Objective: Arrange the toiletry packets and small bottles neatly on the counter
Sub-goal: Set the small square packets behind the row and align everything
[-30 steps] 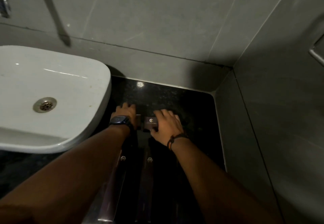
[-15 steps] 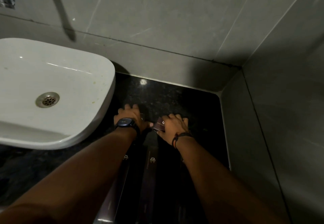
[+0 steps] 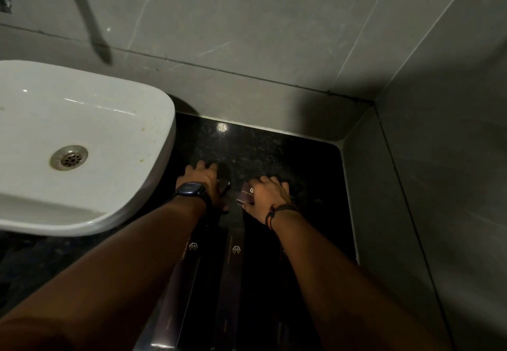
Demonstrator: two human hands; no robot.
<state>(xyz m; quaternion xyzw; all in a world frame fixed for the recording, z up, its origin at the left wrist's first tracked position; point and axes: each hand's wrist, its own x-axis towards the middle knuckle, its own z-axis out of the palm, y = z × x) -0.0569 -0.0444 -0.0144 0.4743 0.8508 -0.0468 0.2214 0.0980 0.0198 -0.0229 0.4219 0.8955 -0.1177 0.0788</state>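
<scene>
On the black stone counter (image 3: 274, 147), my right hand (image 3: 267, 195) grips a small dark brown toiletry box (image 3: 245, 195) with a light logo, tilted up on one edge. My left hand (image 3: 204, 183), with a dark watch at the wrist, lies over another small dark packet (image 3: 224, 186), of which only a glossy edge shows. Two long dark packets with hexagon logos, one on the left (image 3: 189, 265) and one on the right (image 3: 233, 268), lie side by side between my forearms, pointing toward me. No small bottles are visible.
A white basin (image 3: 82, 136) with a metal drain sits at the left, overhanging the counter. Grey tiled walls (image 3: 247, 34) close the back and right side. A tap spout (image 3: 85, 15) hangs at the upper left. Bare counter lies beyond my hands.
The small box in my right hand has tipped from lying flat to standing on an edge. My left hand has shifted slightly back over its packet. The camera has drifted a little.
</scene>
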